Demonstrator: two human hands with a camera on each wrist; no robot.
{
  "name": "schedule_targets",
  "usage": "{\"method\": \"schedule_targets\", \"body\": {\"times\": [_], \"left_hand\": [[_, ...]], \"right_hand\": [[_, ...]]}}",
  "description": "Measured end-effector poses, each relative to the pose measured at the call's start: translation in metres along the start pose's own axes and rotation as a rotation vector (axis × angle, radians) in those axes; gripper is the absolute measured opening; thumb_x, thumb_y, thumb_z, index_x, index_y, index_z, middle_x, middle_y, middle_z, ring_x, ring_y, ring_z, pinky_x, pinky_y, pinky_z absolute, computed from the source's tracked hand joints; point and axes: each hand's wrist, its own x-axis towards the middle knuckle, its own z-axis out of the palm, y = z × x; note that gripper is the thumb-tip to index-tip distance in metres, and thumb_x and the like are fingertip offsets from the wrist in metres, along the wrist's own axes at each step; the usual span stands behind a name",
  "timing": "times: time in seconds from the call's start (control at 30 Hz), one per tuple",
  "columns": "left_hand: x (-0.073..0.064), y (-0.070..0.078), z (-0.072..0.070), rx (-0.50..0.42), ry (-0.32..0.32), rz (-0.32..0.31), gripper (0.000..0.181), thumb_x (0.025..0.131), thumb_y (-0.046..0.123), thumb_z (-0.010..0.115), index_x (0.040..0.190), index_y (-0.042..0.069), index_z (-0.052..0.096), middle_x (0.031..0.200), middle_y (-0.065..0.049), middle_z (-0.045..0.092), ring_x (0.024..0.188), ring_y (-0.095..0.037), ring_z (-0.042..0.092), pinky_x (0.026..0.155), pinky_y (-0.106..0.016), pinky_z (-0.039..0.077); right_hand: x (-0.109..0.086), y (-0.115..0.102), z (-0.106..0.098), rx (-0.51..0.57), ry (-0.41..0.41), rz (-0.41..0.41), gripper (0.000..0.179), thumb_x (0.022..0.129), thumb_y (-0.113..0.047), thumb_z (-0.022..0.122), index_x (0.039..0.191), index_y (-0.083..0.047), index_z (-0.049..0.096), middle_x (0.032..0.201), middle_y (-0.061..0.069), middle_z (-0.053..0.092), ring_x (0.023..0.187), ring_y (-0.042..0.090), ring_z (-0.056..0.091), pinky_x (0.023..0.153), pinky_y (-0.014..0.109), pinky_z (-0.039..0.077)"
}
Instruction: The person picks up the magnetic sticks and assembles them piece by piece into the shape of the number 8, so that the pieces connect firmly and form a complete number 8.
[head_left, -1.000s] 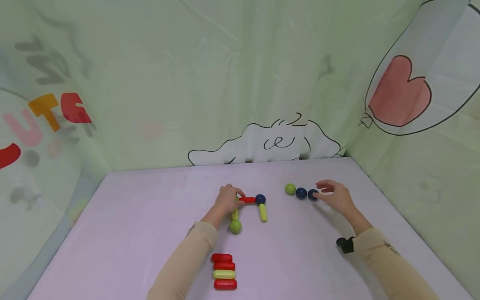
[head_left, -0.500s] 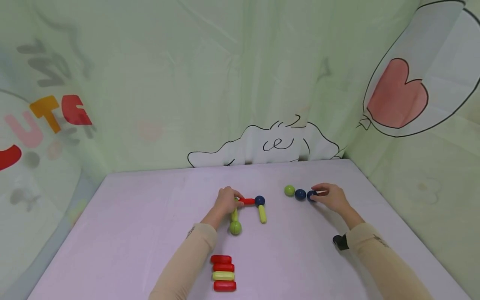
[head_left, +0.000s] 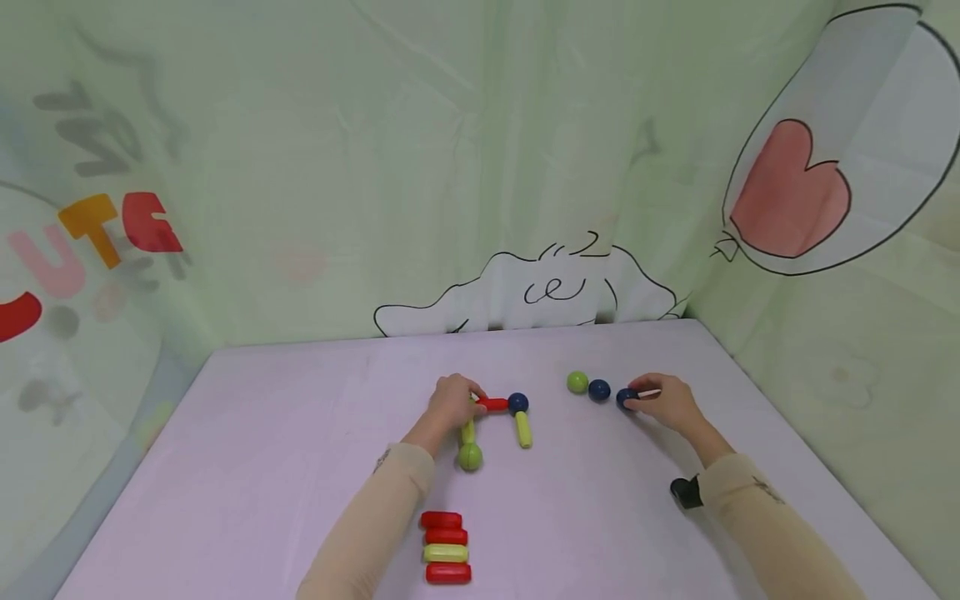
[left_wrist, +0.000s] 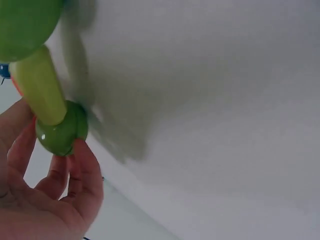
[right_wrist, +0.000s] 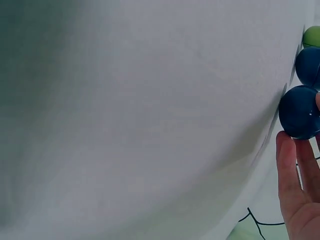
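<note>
My left hand [head_left: 452, 402] grips a green ball [left_wrist: 62, 131] at the far left corner of a joined frame on the table. From that ball a yellow-green rod [left_wrist: 40, 85] runs to a nearer green ball [head_left: 470, 457]. A red rod [head_left: 493, 405] leads right to a dark blue ball [head_left: 517, 403], and another yellow-green rod [head_left: 523, 431] extends from there toward me. Over at the right, my right hand [head_left: 667, 402] pinches a dark blue ball [right_wrist: 300, 112] between thumb and fingers. Just left of it sit a second blue ball [head_left: 599, 390] and a green ball [head_left: 577, 382].
Several loose rods lie in a stack near the front: red rods [head_left: 447, 573] and one yellow-green rod [head_left: 446, 553]. The pale table [head_left: 262, 467] meets a printed green curtain [head_left: 337, 167] at the back. A black strap piece [head_left: 686, 492] shows at the right cuff.
My right hand has closed its fingers on the end blue ball and drawn it slightly right, leaving a gap beside the second one. The left hand stays on the frame.
</note>
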Motion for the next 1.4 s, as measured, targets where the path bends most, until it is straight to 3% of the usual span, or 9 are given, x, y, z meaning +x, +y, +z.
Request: {"method": "schedule_targets", "body": {"times": [0.2,0.43,0.67,0.9,1.2,1.4], "left_hand": [[0.002,0.007,-0.007,0.067,-0.035,-0.039,0.016,0.078,0.024,0.071,0.093,0.019,0.072,0.105,-0.006,0.058,0.103,-0.029,0.043,0.088,-0.05,0.035],[0.005,0.011,-0.007,0.012,-0.061,0.012,0.022,0.08,0.025,0.07,0.101,0.019,0.07,0.103,-0.004,0.061,0.107,-0.029,0.045,0.092,-0.06,0.027],[0.009,0.014,-0.002,-0.026,-0.094,0.083,0.029,0.081,0.028,0.069,0.109,0.021,0.067,0.1,0.0,0.062,0.102,-0.02,0.052,0.094,-0.064,0.022],[0.009,0.021,0.002,-0.046,-0.099,0.118,0.029,0.081,0.026,0.07,0.109,0.019,0.067,0.096,0.002,0.063,0.101,-0.021,0.054,0.094,-0.066,0.019],[0.011,0.025,0.009,-0.014,-0.063,0.105,0.027,0.081,0.03,0.069,0.107,0.02,0.068,0.087,0.004,0.061,0.094,-0.019,0.054,0.095,-0.065,0.02],[0.011,0.027,0.011,0.004,-0.042,0.097,0.024,0.082,0.029,0.069,0.104,0.02,0.068,0.081,0.006,0.061,0.092,-0.019,0.055,0.094,-0.065,0.021]], "right_hand": [[-0.005,-0.001,0.001,-0.014,-0.017,0.014,0.034,0.081,-0.017,0.069,0.104,0.006,0.059,0.106,0.026,0.058,0.09,0.034,0.06,0.071,0.039,0.049],[-0.012,-0.001,0.005,-0.029,-0.042,0.002,0.032,0.08,-0.018,0.07,0.102,0.003,0.06,0.104,0.023,0.06,0.088,0.031,0.061,0.07,0.038,0.05],[-0.019,-0.007,0.009,-0.01,-0.074,0.017,0.032,0.078,-0.019,0.072,0.101,0.002,0.061,0.103,0.021,0.06,0.088,0.029,0.06,0.071,0.038,0.05],[-0.028,-0.024,0.017,0.01,-0.111,-0.006,0.03,0.077,-0.016,0.073,0.098,0.001,0.061,0.099,0.018,0.062,0.086,0.027,0.061,0.071,0.036,0.05],[-0.035,-0.04,0.031,0.048,-0.174,-0.078,0.027,0.074,-0.012,0.075,0.094,0.001,0.062,0.095,0.015,0.063,0.081,0.024,0.062,0.067,0.033,0.05],[-0.037,-0.05,0.042,0.063,-0.203,-0.084,0.028,0.072,-0.011,0.076,0.094,0.0,0.062,0.095,0.013,0.063,0.081,0.022,0.062,0.068,0.033,0.051]]}}
